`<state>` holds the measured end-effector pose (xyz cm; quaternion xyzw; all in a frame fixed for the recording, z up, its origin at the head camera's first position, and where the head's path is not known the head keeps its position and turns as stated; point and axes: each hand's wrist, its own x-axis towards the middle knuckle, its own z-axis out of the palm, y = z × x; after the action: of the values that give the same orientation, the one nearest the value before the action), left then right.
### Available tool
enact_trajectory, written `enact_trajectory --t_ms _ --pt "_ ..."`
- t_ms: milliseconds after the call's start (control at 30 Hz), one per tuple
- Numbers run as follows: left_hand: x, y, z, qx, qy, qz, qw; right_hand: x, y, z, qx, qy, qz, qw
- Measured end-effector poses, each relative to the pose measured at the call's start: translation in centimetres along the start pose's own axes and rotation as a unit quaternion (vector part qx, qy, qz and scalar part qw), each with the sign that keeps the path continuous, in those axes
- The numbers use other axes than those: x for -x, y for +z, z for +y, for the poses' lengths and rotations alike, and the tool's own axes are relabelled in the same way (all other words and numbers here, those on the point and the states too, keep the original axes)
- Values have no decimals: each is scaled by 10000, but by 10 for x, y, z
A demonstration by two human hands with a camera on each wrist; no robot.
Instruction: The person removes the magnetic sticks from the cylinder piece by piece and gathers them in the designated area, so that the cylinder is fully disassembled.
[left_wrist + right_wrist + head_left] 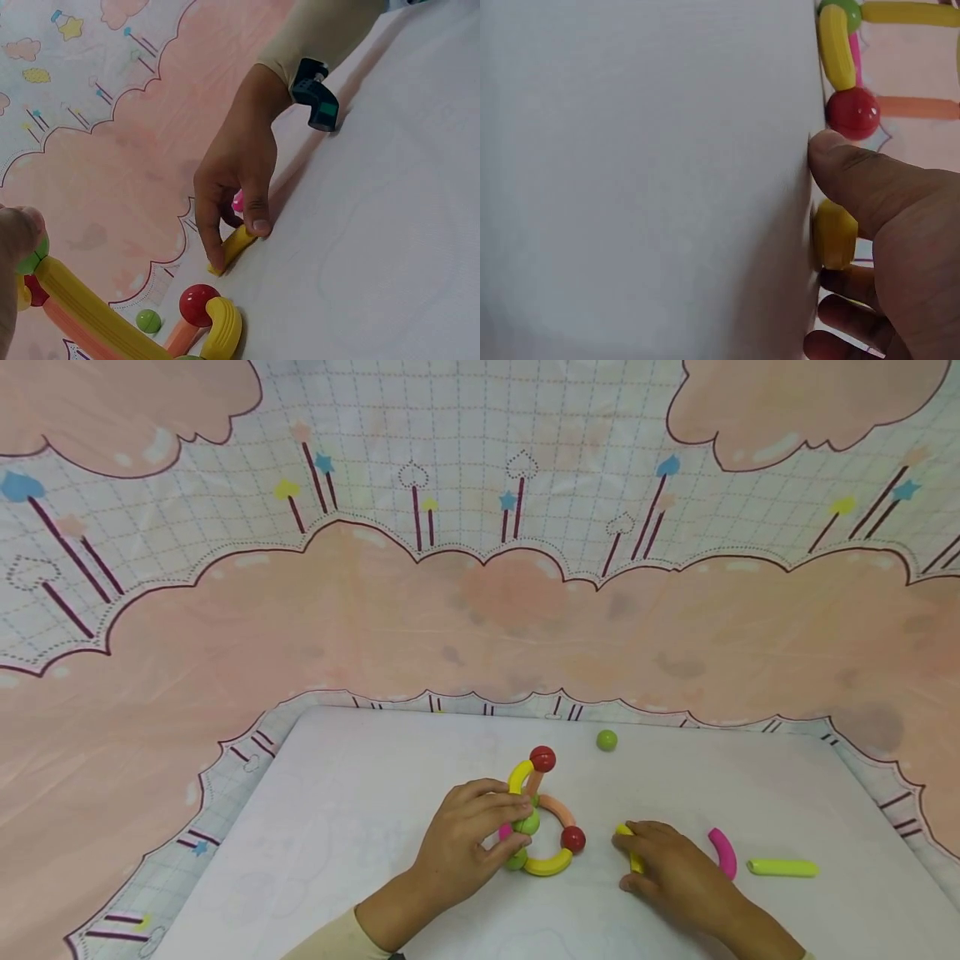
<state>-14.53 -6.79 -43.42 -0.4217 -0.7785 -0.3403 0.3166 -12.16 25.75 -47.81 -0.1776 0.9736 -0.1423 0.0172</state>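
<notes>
toy frame [549, 866] could tip if the left hand [461, 835], gripping its green ball [529, 822], slips; right hand [671, 864] pinches yellow stick [238, 246].

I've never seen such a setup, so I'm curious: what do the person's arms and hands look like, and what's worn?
Both the left hand and right hand are ungloved. The sleeves are plain beige, reaching toward the wrists. At the right wrist sits a dark, angular, green-marked device.

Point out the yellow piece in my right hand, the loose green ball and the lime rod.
Yellow piece [235, 247], left wrist view, midway along.
Loose green ball [607, 740], head view, centre.
Lime rod [783, 867], head view, midway along.
</notes>
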Motion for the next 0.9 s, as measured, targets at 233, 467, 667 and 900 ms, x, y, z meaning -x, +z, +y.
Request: enact_trajectory --t_ms 233,467,667,900 --pt "0 0 0 -34 5 -5 10000 3 -5 5 -43 145 -113 9998" --pt "1 0 0 -67 11 -6 10000 0 -10 14 -375 109 -113 9992" --pt "1 0 0 -53 3 -2 10000 -3 -11 20 -708 212 -117 9972" --pt "2 -2 0 -45 21 30 10000 -9 -11 23 -650 379 -242 9969"
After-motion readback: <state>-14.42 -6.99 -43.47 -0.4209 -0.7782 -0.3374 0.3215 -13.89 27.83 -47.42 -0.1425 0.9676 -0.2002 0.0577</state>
